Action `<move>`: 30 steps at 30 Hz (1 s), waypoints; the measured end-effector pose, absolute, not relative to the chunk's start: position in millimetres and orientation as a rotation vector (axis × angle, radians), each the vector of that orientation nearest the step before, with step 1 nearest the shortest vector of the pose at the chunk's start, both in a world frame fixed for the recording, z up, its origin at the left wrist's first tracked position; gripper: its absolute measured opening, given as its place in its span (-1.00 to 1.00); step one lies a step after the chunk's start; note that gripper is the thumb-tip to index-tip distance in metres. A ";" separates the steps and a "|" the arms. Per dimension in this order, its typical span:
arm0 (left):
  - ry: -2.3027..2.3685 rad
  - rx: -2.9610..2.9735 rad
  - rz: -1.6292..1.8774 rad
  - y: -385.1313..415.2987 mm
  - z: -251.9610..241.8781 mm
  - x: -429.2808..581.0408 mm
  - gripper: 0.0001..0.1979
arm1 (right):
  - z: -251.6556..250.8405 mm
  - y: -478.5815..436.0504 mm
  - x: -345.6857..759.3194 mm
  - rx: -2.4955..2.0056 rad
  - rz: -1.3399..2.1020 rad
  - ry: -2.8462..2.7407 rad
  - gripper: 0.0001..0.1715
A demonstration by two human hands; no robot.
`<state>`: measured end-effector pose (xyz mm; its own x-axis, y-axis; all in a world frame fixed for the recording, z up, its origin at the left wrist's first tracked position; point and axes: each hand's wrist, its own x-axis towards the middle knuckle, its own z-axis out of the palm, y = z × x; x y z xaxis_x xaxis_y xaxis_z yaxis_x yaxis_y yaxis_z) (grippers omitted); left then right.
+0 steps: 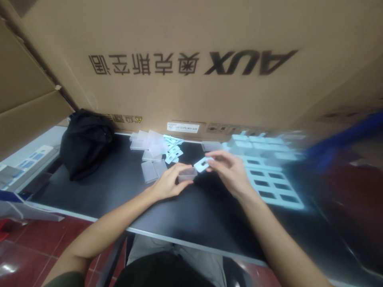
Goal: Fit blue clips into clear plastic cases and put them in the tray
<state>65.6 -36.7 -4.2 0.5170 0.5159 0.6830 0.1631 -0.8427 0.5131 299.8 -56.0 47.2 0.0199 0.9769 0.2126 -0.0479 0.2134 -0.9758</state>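
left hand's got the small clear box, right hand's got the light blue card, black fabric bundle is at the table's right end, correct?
Not quite: the head view shows the black fabric bundle toward the left end of the table. The left hand does hold the small clear box, the right hand the light blue card.

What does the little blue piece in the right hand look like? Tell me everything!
The blue piece is pale, thin and flat, roughly rectangular, and looks like plastic or card. A dark opening shows near its middle. The right hand pinches one end of it, holding it tilted, close by the cloudy box in the left hand. I can't tell whether it touches the box.
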 end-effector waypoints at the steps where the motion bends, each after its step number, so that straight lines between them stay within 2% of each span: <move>1: 0.600 2.358 1.235 -37.4 -5.0 65.4 -0.38 | 45.8 -60.0 298.2 -1.013 1.103 -1.214 -0.67; 10: 0.646 2.340 1.087 -40.8 -22.1 63.1 -0.18 | 37.1 -72.0 286.8 -0.995 1.149 -1.177 -0.61; 15: 0.646 2.412 1.132 -37.7 -39.1 60.8 -0.18 | 35.4 -79.7 273.1 -1.088 1.114 -1.324 -0.56; 19: 0.455 2.390 1.203 -34.7 -35.4 63.5 -0.27 | 34.3 -84.6 266.8 -1.066 1.038 -1.430 -0.63; 26: 0.264 2.313 1.267 -36.6 -21.4 68.4 -0.55 | 30.8 -87.7 264.0 -0.896 0.632 -1.697 -0.92; 30: 0.208 2.238 1.339 -38.7 -23.8 68.5 -0.69 | 32.1 -89.5 269.0 -0.765 0.502 -1.839 -0.88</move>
<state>68.5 -38.7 -23.8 0.4999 0.3836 0.7765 -0.1302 -0.8531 0.5053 269.0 -89.5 32.1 -0.2615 0.7049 0.6594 0.2723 0.7092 -0.6502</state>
